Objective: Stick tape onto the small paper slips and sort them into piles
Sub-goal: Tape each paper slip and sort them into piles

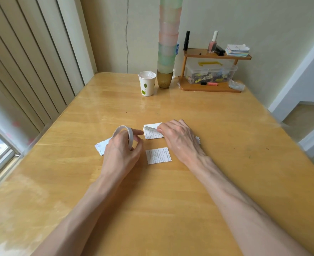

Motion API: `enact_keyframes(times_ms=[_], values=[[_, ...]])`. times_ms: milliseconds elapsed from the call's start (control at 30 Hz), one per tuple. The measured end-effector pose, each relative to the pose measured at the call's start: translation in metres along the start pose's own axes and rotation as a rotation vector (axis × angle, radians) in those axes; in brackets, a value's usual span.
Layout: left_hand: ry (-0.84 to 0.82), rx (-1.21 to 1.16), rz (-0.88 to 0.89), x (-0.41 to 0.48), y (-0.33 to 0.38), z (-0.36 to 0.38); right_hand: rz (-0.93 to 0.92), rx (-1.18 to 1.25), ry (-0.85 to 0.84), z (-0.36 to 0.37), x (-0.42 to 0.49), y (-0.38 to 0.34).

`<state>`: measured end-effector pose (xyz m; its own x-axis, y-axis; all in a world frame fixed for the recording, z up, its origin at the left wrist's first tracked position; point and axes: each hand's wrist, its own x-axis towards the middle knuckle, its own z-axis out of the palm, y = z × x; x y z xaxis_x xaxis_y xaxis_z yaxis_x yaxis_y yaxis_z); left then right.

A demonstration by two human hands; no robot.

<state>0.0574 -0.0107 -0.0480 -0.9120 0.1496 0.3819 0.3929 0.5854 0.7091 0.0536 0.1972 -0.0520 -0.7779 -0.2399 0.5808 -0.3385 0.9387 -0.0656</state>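
- Head view, far left: a small pile of slips [101, 148] lies on the table [171, 200], partly behind my left hand [121, 152].
- That hand grips the white tape roll [123, 133], held upright.
- Centre: the upper slip [153, 134], printed, has a curling corner; the lower slip [158, 155] lies flat, nearer me.
- My right hand [178, 139] pinches the upper slip's edge; best to smooth it flat first, I judge.

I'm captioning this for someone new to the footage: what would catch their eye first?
Most striking are the two bare hands at mid-table: the left hand grips a roll of white tape, while the right hand pinches the edge of a printed slip. Behind them, a tall stack of pastel cups rises from the far edge of the table and runs out of the top of the picture.
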Motion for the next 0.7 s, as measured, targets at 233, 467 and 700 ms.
enact_keyframes(times_ms=[233, 467, 700], values=[[0.001, 0.01, 0.013, 0.001, 0.0, -0.002, 0.006, -0.063, -0.008, 0.005, 0.002, -0.003], [-0.017, 0.025, -0.007, 0.001, 0.001, -0.002, 0.041, 0.007, 0.216, -0.026, -0.003, -0.013], [-0.104, -0.328, -0.214, 0.002, 0.014, -0.009, -0.047, 0.195, 0.255, -0.043, -0.027, -0.03]])
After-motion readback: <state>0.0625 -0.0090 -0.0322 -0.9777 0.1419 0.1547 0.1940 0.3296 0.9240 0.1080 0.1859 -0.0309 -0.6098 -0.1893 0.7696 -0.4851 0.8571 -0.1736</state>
